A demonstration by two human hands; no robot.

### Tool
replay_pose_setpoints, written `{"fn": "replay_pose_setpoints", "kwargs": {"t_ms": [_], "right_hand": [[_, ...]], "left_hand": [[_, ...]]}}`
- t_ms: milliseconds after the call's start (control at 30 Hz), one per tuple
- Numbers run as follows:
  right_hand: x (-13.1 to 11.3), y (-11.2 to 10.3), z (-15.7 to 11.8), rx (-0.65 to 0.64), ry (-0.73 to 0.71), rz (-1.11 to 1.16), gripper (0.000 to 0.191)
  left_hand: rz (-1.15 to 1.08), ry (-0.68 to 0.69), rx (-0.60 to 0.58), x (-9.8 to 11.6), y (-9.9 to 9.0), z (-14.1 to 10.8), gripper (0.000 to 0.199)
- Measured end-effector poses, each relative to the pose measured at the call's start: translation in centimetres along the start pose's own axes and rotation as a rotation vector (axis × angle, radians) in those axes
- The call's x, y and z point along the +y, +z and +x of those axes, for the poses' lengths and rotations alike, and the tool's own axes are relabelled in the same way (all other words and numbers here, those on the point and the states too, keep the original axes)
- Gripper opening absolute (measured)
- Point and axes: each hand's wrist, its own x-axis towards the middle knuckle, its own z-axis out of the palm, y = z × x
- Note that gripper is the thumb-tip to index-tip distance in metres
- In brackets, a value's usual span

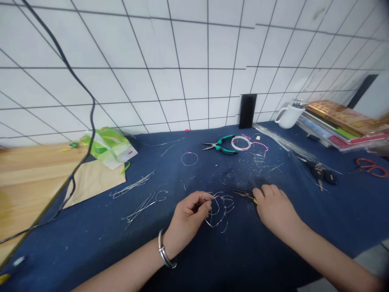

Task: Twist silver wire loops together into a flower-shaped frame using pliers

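My left hand (191, 215) pinches the edge of a looped wire ornament (225, 211) between thumb and fingers. Small pink beads or wraps dot its thin silvery wire. To the right, my right hand (275, 207) is closed around the handles of a pair of pliers (243, 194); a bit of yellow handle shows. The pliers' dark jaws point left toward the ornament, apart from it. Beyond the hands lie a wire ring (189, 159) with a pink spot and teal-handled pliers (223, 146). Bent wire pieces (142, 209) rest left of my left hand.
A white spool (241, 142) with pink thread lies by wire scraps (259, 160). Straight wires (282, 142), black-handled cutters (320, 172) and orange scissors (371, 167) are at right. A white mug (288, 117) stands beside stacked books (337, 121). A black cable (92, 117) hangs at left.
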Motion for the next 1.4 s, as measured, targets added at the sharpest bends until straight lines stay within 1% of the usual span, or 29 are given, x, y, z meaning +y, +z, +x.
{"fn": "replay_pose_setpoints", "kwargs": {"t_ms": [67,100,167,233,300,400,467,567,733,900,1000,1133,1267,1400], "right_hand": [[0.7,-0.4,0.3,-0.012,-0.007,0.078,0.025],[1.1,-0.7,0.3,-0.017,-0.021,0.148,0.026],[1.8,-1.6,-0.1,-0.036,-0.037,0.33,0.027],[1.9,-2.6,-0.7,-0.086,-0.023,0.498,0.029],[1.3,-3.6,-1.4,-0.147,-0.046,0.591,0.03],[-0.4,-4.6,-1.9,-0.223,-0.109,0.668,0.028],[-1.5,-5.0,-1.8,-0.24,-0.112,0.672,0.029],[-2.6,-5.0,-1.2,-0.233,-0.108,0.636,0.029],[-3.6,-4.9,-0.6,-0.208,-0.101,0.561,0.03],[-4.3,-5.1,-0.6,-0.18,-0.113,0.517,0.031],[-4.4,-5.2,-0.6,-0.177,-0.123,0.484,0.031],[-4.1,-5.2,-0.5,-0.171,-0.16,0.441,0.031],[-3.6,-5.1,-0.4,-0.144,-0.176,0.411,0.029],[-3.3,-5.2,-0.4,-0.162,-0.186,0.416,0.027]], "left_hand": [[0.002,0.007,0.014,0.0,0.0,0.0,0.014],[0.0,0.008,0.021,0.0,0.0,0.0,0.014],[-0.008,0.008,0.031,0.0,0.0,0.1,0.013],[-0.018,0.005,0.03,0.0,0.0,0.2,0.013],[-0.013,0.002,0.024,0.1,0.1,0.2,0.013],[0.03,0.019,0.023,0.1,0.2,0.0,0.012],[0.062,0.044,0.019,0.1,0.2,-0.1,0.012],[0.106,0.079,0.011,0.1,0.1,-0.3,0.012],[0.21,0.143,0.042,0.0,0.0,-0.4,0.013],[0.343,0.272,0.102,-0.1,0.1,-0.3,0.016],[0.419,0.35,0.105,-0.1,0.0,-0.2,0.017],[0.465,0.395,0.065,-0.2,-0.1,-0.1,0.018],[0.493,0.416,0.04,-0.4,-0.3,0.0,0.019],[0.498,0.423,0.03,-0.4,-0.3,0.0,0.019]]}}
